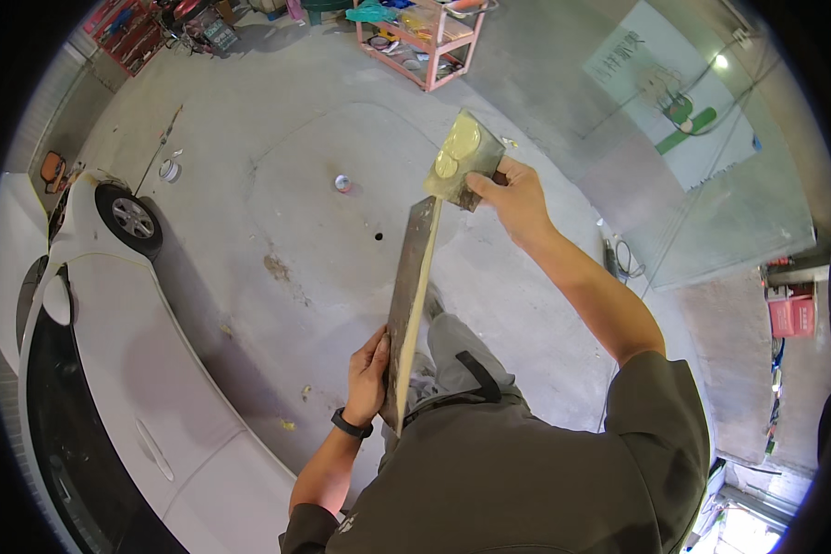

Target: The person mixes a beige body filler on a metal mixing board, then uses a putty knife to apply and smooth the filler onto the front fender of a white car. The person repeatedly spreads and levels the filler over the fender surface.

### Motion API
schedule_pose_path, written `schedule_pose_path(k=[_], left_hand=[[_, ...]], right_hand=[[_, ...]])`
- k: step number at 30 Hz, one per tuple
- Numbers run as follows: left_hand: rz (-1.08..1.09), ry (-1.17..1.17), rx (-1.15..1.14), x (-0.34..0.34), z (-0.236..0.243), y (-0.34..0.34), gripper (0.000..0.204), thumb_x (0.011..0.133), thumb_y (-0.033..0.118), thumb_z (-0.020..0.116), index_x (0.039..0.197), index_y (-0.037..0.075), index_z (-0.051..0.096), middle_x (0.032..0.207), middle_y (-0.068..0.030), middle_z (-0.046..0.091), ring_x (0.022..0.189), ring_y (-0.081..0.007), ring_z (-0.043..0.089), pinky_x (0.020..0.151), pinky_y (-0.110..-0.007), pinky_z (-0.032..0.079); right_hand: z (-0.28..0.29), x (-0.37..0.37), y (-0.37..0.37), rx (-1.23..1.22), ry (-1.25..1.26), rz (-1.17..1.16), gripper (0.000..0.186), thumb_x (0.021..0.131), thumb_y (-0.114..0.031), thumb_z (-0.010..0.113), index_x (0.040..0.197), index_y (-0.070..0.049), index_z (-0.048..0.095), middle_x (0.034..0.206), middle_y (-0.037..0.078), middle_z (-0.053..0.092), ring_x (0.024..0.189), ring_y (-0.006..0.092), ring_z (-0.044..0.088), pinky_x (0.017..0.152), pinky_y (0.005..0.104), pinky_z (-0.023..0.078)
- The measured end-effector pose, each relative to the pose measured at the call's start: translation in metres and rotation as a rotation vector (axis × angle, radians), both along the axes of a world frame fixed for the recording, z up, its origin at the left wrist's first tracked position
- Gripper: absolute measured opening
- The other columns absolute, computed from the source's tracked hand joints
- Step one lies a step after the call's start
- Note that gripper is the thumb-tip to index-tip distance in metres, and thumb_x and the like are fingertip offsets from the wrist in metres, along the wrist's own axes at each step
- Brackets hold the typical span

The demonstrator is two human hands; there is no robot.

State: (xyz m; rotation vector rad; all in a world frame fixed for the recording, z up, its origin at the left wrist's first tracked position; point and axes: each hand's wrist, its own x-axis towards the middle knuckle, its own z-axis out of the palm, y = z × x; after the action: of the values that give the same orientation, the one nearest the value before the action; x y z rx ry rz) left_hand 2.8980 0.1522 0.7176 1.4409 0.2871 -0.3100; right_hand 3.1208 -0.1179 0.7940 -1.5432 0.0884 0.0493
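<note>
My right hand (515, 198) is closed on a flat, square metal putty spreader (489, 150), with the thumb on its near face. A thick smear of pale yellow putty (459, 148) coats the spreader's far-left side. Just below, the spreader's lower corner meets or overlaps the top end of a long, flat brown board (408, 277). That board is tipped almost edge-on, and yellow putty shows along its right edge. My left hand (369, 374), with a black band on its wrist, grips the board's lower left side. The board hides part of these fingers.
A white car (148, 342) stands close on my left, its front wheel (129, 220) farther ahead. On the grey floor lie a small can (343, 183) and a white tub (169, 170). A pink cart (425, 46) stands ahead; a glass panel (729, 212) is at right.
</note>
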Motion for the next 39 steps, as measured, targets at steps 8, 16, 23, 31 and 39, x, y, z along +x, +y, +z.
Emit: schedule_pose_path(k=[8, 16, 23, 31, 39], left_hand=[[0.234, 0.063, -0.258, 0.194, -0.045, 0.092, 0.044, 0.114, 0.021, 0.054, 0.149, -0.005, 0.06, 0.122, -0.0106, 0.073, 0.111, -0.0146, 0.067, 0.098, -0.033, 0.056], [0.096, 0.026, -0.674, 0.308, -0.011, 0.186, 0.062, 0.115, 0.04, 0.05, 0.162, 0.0, 0.042, 0.052, 0.0026, 0.04, 0.041, -0.0113, 0.038, 0.043, -0.029, 0.033], [0.103, 0.109, -1.269, 0.433, -0.032, 0.302, 0.073, 0.113, 0.037, 0.055, 0.169, 0.0, 0.028, 0.055, 0.0024, 0.039, 0.043, -0.0092, 0.035, 0.045, -0.027, 0.033], [0.023, 0.182, -1.429, 0.612, 0.004, 0.463, 0.067, 0.118, 0.037, 0.042, 0.172, 0.003, 0.022, 0.055, 0.0033, 0.044, 0.043, -0.0075, 0.039, 0.048, -0.025, 0.036], [0.413, 0.06, -1.185, 0.821, -0.084, 0.595, 0.046, 0.116, 0.042, 0.044, 0.144, 0.009, 0.059, 0.059, 0.0047, 0.04, 0.048, -0.009, 0.038, 0.05, -0.027, 0.036]], right_hand=[[-0.024, 0.048, 0.149, -0.223, 0.197, 0.731, 0.023, 0.098, -0.001, 0.075, 0.12, 0.005, 0.073, 0.105, 0.009, 0.078, 0.096, 0.0138, 0.072, 0.086, 0.0347, 0.06], [-0.041, 0.296, 0.298, 0.107, 0.082, 0.559, 0.018, 0.099, -0.007, 0.077, 0.112, 0.005, 0.075, 0.098, 0.008, 0.077, 0.086, 0.011, 0.068, 0.075, 0.0303, 0.057], [-0.064, 0.571, 0.43, 0.207, -0.073, 0.214, 0.024, 0.101, -0.008, 0.075, 0.121, 0.005, 0.071, 0.113, 0.009, 0.075, 0.097, 0.0164, 0.072, 0.081, 0.0347, 0.061], [-0.049, 0.654, 0.614, 0.302, 0.065, 0.393, 0.024, 0.103, -0.004, 0.072, 0.126, 0.002, 0.07, 0.117, 0.008, 0.075, 0.102, 0.0164, 0.072, 0.088, 0.0324, 0.06], [-0.039, 0.683, 0.797, 0.056, 0.262, 1.027, 0.022, 0.098, -0.003, 0.075, 0.117, 0.006, 0.071, 0.108, 0.007, 0.077, 0.094, 0.0101, 0.071, 0.085, 0.0293, 0.058]])
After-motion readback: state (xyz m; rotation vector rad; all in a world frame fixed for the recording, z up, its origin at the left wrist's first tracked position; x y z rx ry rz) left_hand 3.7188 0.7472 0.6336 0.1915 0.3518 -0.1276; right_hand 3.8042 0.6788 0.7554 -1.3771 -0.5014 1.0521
